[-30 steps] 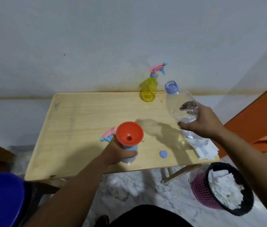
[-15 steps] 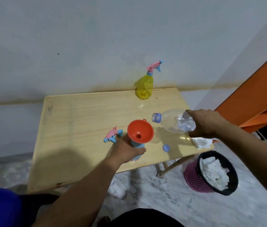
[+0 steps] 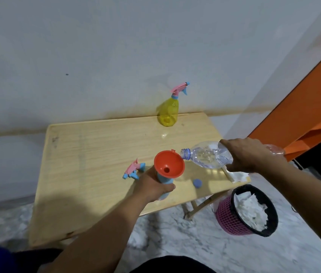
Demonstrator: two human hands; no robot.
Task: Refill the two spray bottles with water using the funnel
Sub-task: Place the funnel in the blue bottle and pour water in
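One head cam only, wide-angle, looking fwd and down over the counter [image 3: 100, 154] from its near edge, facing the wall [image 3: 116, 56] at its far edge. Close range; forearms enter from bottom of frame.

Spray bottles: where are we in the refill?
Done: blue bottle has its sprayer off and the funnel seated; water bottle's cap is off. In hand: left hand steadies it, right hand tips the water bottle to the funnel rim. Left: the yellow bottle, sprayer on.
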